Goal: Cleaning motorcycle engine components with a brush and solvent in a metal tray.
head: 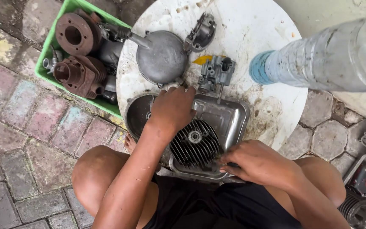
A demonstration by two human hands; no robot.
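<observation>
green plastic crate (47, 55) holds rusty brown cylinder barrels (79, 74), kept off the white round tabletop (250, 29). left hand (173, 108) presses down, steadying the dented metal tray (229, 116); right hand (257, 161) pinches the finned grey cylinder head (195, 144) inside it. clear plastic bottle (327, 59) lies rightmost.

bare white tabletop (250, 25) beyond carburettor (215, 73), plastic bottle (323, 59) looming right, green crate (47, 55) crowding left

I squat on worn brick paving (30, 127) faintly tinted with colour, daylight falling evenly; hexagonal pavers (327, 135) lie right, and a pale wall (318, 12) stands far right.
</observation>
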